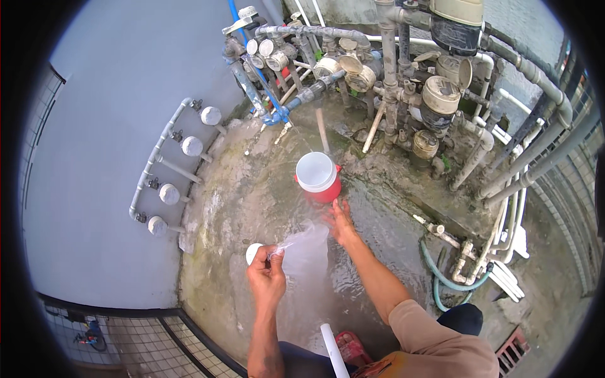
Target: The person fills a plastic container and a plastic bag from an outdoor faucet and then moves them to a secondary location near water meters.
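My left hand is closed around a white, round-ended piece, mostly hidden by the fingers. From its fingertips a clear, shiny streak spreads to the right; I cannot tell whether it is water or thin plastic film. My right hand is open, fingers apart, just below a red jug with a white rim and inside. Whether the fingertips touch the jug is unclear. The jug stands upright on the wet floor, under a thin stream falling from the blue tap.
Water meters and grey pipes crowd the far side. Along the left wall runs a pipe with white round ends. A green hose curls at right. A white pipe slants up near my legs, beside a red sandal.
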{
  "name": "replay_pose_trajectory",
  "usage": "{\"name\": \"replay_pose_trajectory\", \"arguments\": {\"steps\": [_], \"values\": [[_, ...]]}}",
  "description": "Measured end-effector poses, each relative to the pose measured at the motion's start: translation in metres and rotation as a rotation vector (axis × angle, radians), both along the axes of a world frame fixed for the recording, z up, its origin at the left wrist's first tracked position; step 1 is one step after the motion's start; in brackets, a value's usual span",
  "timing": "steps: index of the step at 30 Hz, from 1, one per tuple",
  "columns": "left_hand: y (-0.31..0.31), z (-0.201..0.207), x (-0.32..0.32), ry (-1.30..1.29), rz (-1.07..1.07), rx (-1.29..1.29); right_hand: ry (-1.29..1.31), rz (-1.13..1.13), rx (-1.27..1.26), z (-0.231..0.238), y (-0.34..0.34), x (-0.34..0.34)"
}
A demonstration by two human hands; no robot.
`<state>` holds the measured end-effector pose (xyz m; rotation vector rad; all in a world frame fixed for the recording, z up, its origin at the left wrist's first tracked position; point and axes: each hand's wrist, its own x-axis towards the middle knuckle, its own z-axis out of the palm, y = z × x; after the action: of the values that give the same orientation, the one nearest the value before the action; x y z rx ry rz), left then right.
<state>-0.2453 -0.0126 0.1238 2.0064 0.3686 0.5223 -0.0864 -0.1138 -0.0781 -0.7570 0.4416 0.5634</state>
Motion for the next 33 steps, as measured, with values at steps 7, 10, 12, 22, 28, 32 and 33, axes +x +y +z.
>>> {"name": "replay_pose_trajectory", "arguments": {"steps": [7, 10, 12, 22, 28, 32, 33], "values": [[-0.003, 0.013, 0.044, 0.032, -0.102, 0.070, -0.669, 0.338, 0.215, 0.019, -0.040, -0.046], [-0.004, 0.026, 0.089, 0.101, -0.101, 0.114, -0.724, 0.257, 0.258, 0.041, -0.029, -0.041], [-0.002, 0.031, 0.128, 0.149, -0.132, 0.202, -0.622, 0.166, 0.326, 0.056, -0.022, -0.028], [0.002, 0.010, 0.226, 0.443, -0.363, 0.214, -0.231, 0.069, 0.705, 0.056, 0.042, 0.026], [0.015, 0.001, 0.240, 0.594, -0.417, 0.470, -0.160, 0.057, 0.816, 0.072, 0.053, 0.034], [0.013, 0.000, 0.246, 0.675, -0.392, 0.547, -0.103, 0.008, 0.864, 0.076, 0.051, 0.036], [0.011, 0.001, 0.247, 0.673, -0.356, 0.560, -0.102, 0.008, 0.864, 0.078, 0.050, 0.038]]}}
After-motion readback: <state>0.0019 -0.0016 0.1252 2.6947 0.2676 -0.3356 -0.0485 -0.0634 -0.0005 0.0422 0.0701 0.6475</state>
